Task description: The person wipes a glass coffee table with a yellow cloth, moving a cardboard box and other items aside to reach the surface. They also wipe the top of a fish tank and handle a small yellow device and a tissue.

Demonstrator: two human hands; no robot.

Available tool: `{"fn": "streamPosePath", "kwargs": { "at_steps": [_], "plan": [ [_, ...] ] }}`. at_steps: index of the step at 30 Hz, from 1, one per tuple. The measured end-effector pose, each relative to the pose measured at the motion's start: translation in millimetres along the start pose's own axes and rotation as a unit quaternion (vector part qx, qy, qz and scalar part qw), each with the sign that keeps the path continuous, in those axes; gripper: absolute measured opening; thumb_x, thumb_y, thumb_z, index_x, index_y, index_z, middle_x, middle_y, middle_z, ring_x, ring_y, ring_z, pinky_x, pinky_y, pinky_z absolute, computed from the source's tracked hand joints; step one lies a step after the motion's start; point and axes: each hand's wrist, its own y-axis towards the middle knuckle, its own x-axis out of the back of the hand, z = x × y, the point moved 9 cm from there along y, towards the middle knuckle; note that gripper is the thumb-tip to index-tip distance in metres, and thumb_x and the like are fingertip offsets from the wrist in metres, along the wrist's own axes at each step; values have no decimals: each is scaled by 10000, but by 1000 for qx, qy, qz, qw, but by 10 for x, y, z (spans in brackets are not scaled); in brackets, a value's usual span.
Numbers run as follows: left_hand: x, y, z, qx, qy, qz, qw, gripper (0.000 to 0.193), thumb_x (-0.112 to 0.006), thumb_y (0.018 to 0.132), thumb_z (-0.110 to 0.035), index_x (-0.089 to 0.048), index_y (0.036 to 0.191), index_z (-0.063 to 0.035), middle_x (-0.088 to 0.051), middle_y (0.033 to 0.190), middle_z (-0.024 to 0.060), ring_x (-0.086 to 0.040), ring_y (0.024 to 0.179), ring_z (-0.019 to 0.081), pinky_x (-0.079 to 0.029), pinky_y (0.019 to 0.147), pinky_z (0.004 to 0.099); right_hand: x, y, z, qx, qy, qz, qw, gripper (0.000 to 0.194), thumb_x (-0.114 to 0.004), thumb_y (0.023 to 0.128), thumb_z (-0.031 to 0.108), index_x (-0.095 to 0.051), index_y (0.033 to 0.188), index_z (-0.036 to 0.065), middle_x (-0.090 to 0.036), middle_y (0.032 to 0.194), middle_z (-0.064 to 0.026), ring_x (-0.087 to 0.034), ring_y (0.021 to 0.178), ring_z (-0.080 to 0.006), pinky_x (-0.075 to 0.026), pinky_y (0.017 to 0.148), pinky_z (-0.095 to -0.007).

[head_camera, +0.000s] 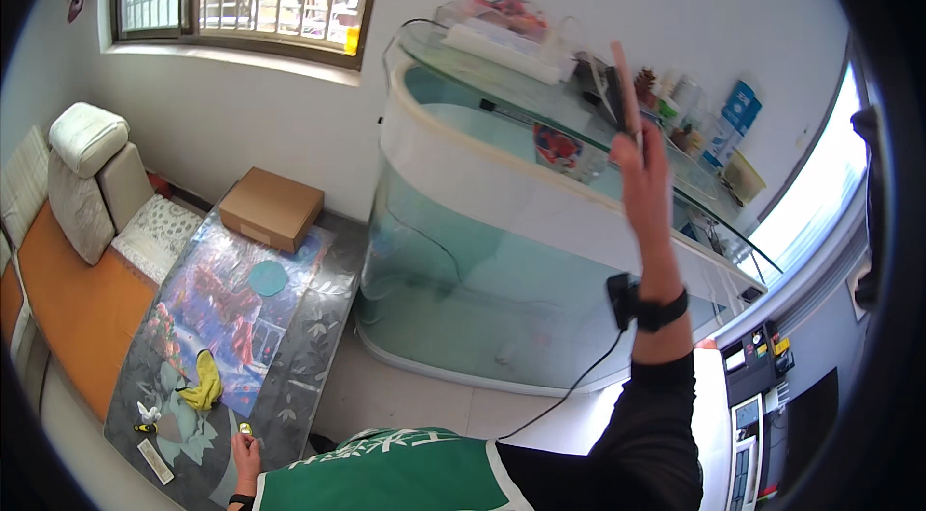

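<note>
My right hand (644, 163) is raised in front of the glass top (506, 91) of a large fish tank (463, 279). Its fingers close around a slim, blurred item (623, 87), pinkish along one side and dark along the other; what it is I cannot tell. A black band with a cabled device (644, 302) circles that wrist. Low in the view, my left hand (247, 454) is by the near part of a low table (289, 395), its fingertips on a small yellow-and-white object (246, 428). Farther up the table lies a yellow cloth or glove (206, 381).
A cardboard box (271, 207) and a teal round mat (268, 278) occupy the table's far part. Near its left edge lie a yellow-black tool (147, 428) and a white packet (155, 460). A sofa (87, 294) stands left. Bottles, cartons and cables crowd the tank's glass top.
</note>
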Motion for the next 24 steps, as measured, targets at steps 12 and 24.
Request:
{"fn": "streamPosePath", "kwargs": {
  "at_steps": [12, 24],
  "plan": [
    [148, -177, 96, 5, 30, -37, 999, 139, -549, 734, -15, -424, 795, -11, -413, 819, 130, -462, 731, 295, -401, 643, 368, 2561, 691, -2829, -292, -486, 16, 824, 610, -422, 792, 508, -402, 1343, 245, -542, 1205, -183, -499, 1136, -341, -398, 923, -420],
    [296, -133, -497, 8, 94, -49, 994, 118, -530, 750, -18, -426, 807, -16, -420, 814, 133, -471, 707, 276, -412, 638, 363, 2570, 718, -3558, -313, -513, 141, 787, 684, -549, 716, 549, -510, 1265, 143, -493, 1283, -154, -472, 1183, -313, -380, 971, -396]
  ]
}}
